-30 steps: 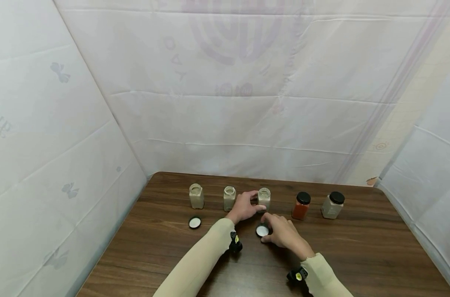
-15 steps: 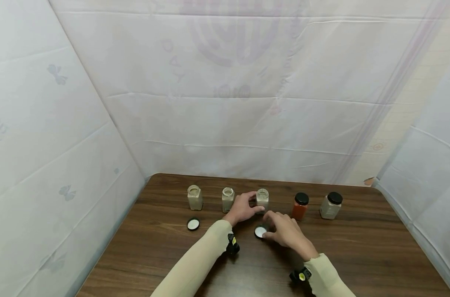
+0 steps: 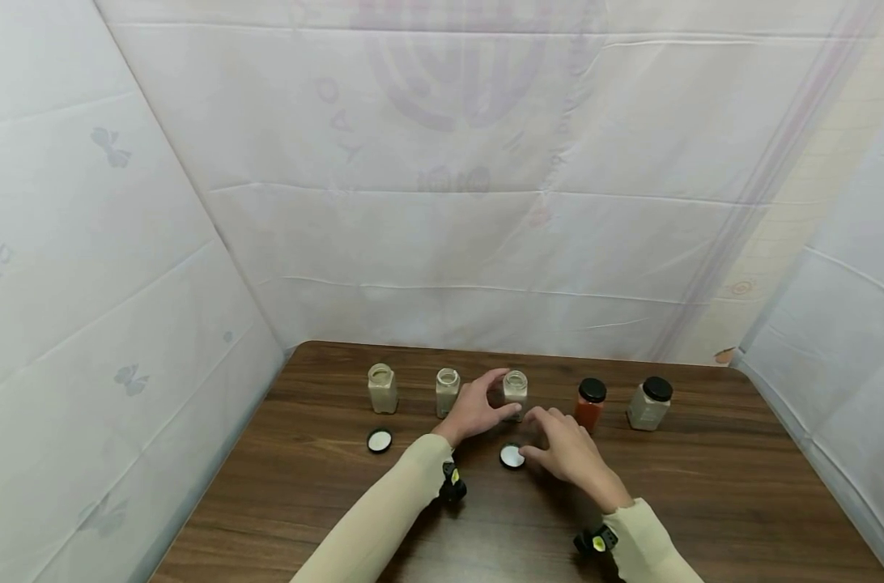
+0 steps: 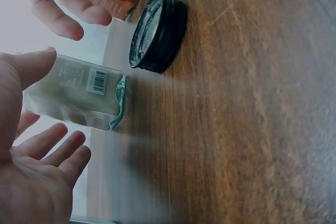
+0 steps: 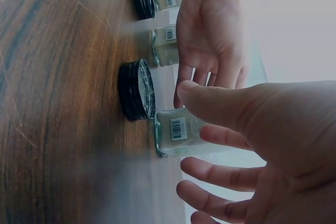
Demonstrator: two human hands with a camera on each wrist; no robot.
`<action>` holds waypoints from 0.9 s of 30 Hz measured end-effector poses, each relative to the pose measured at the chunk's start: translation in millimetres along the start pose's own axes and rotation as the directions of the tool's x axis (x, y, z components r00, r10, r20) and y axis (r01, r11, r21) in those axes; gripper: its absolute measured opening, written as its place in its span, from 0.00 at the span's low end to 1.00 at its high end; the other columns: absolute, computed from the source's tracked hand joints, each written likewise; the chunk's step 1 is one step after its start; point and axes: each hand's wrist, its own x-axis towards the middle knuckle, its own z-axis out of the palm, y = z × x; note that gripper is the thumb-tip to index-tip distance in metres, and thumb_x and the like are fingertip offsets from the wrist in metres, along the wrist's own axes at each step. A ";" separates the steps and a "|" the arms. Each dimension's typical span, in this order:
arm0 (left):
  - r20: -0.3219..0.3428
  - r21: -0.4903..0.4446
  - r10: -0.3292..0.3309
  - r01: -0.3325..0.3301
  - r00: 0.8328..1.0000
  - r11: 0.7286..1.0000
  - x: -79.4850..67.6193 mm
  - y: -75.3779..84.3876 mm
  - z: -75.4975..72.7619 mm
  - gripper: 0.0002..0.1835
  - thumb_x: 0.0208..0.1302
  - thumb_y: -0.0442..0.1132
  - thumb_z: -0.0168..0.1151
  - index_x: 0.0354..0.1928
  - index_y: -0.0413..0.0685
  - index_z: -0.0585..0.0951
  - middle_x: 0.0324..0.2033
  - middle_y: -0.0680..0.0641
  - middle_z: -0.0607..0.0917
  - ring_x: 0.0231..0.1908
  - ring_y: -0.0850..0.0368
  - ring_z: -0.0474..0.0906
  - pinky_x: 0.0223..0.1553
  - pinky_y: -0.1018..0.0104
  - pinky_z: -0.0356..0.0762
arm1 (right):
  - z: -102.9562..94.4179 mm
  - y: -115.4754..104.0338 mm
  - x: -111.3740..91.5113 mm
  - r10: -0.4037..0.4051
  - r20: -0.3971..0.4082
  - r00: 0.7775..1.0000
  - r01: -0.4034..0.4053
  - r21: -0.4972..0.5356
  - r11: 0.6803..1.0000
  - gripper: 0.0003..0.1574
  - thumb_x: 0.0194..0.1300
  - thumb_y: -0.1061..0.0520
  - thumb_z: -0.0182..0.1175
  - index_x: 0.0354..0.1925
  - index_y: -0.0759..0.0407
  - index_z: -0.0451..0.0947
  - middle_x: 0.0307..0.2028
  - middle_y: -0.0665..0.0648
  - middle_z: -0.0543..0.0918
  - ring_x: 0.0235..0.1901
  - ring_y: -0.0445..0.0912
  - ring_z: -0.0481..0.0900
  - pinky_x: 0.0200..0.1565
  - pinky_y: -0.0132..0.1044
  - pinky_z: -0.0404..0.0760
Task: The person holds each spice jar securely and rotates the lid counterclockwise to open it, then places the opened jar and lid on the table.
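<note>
An open glass jar of pale powder (image 3: 516,390) stands upright, third from the left in a row. My left hand (image 3: 474,411) is spread around its left side, thumb in front; in the left wrist view the lower fingers (image 4: 76,156) stand apart from the glass. On the table before this jar lies a black lid (image 3: 512,457), white inside facing up. My right hand (image 3: 571,452) hovers at the lid's right, fingers loosely bent and parted, holding nothing. In the right wrist view, the lid (image 5: 135,90) rests free of the fingers, beside the jar's base.
Two more open jars of pale powder, one at far left (image 3: 384,390) and one beside my left hand (image 3: 447,393), complete the row's left side. Another upturned lid (image 3: 380,440) lies before the first. At right stand a black-capped orange-red jar (image 3: 589,411) and a black-capped pale jar (image 3: 648,410).
My right hand has let go of the lid, leaving it on the table, and drawn slightly right with its fingers spreading. My left fingers have opened wider around the jar.
</note>
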 end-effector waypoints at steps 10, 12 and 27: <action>0.001 -0.026 0.007 -0.007 1.000 1.000 -2.9 -0.8 -1.8 0.37 0.69 0.51 0.69 0.76 0.55 0.67 0.68 0.47 0.76 0.65 0.50 0.76 0.62 0.52 0.77 | -1.1 0.6 -0.5 0.020 -0.012 1.000 -0.020 0.003 1.000 0.28 0.61 0.49 0.76 0.58 0.53 0.80 0.48 0.59 0.81 0.44 0.54 0.80 0.41 0.52 0.81; 0.001 -0.030 0.010 -0.010 1.000 0.999 -2.9 -0.9 -1.5 0.37 0.69 0.51 0.69 0.76 0.54 0.67 0.68 0.47 0.76 0.65 0.49 0.76 0.62 0.52 0.77 | -1.4 0.9 -0.6 0.022 -0.013 1.000 -0.022 0.003 1.000 0.29 0.61 0.49 0.76 0.58 0.53 0.80 0.48 0.59 0.81 0.44 0.54 0.80 0.40 0.52 0.81; -0.041 -0.120 0.067 -0.071 0.997 0.990 -2.2 11.2 -7.9 0.39 0.69 0.51 0.69 0.77 0.53 0.66 0.69 0.42 0.75 0.67 0.42 0.74 0.64 0.46 0.74 | -12.2 4.2 -4.8 0.029 -0.092 0.995 -0.028 0.017 0.999 0.28 0.62 0.50 0.75 0.58 0.53 0.80 0.51 0.59 0.82 0.49 0.56 0.81 0.43 0.55 0.84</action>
